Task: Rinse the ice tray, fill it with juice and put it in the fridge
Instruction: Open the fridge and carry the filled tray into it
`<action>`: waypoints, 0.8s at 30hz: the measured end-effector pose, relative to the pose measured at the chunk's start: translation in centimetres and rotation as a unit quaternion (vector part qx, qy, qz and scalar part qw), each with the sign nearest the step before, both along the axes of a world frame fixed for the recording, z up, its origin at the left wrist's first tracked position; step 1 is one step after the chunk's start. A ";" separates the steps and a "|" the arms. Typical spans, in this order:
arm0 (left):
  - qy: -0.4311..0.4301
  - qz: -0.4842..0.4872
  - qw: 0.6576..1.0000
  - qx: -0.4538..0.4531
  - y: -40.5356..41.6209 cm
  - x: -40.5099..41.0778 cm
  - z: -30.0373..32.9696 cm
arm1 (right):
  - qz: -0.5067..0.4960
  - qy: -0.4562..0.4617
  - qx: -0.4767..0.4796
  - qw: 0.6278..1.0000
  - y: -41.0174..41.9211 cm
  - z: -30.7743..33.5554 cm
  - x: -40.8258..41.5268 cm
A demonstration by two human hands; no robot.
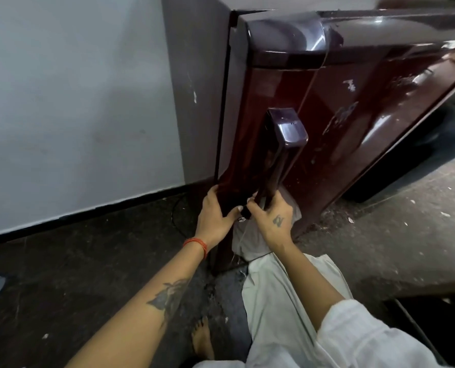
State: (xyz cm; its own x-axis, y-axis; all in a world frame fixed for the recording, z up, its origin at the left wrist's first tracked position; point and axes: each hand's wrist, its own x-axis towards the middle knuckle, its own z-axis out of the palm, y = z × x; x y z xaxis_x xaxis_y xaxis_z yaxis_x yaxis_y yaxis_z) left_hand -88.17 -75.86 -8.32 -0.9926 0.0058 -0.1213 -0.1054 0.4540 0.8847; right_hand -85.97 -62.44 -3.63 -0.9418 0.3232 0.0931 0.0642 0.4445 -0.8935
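Head view: both hands [270, 221] on fridge handle [276, 158].

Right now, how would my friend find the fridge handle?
Find the big maroon fridge door beside the grey wall. Near its left edge runs a long dark handle with a glossy cap; the right hand grips its lower end.

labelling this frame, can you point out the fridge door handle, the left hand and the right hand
fridge door handle [287, 131]: head view, on its glossy upper cap.
left hand [215, 216]: head view, on the back of the hand.
right hand [274, 219]: head view, on the back of the hand, by the tattoo.
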 end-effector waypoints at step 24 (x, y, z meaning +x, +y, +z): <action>0.054 -0.107 0.993 -0.005 12.3 19.6 -0.6 | -0.147 -0.013 -0.036 0.988 13.6 0.6 22.2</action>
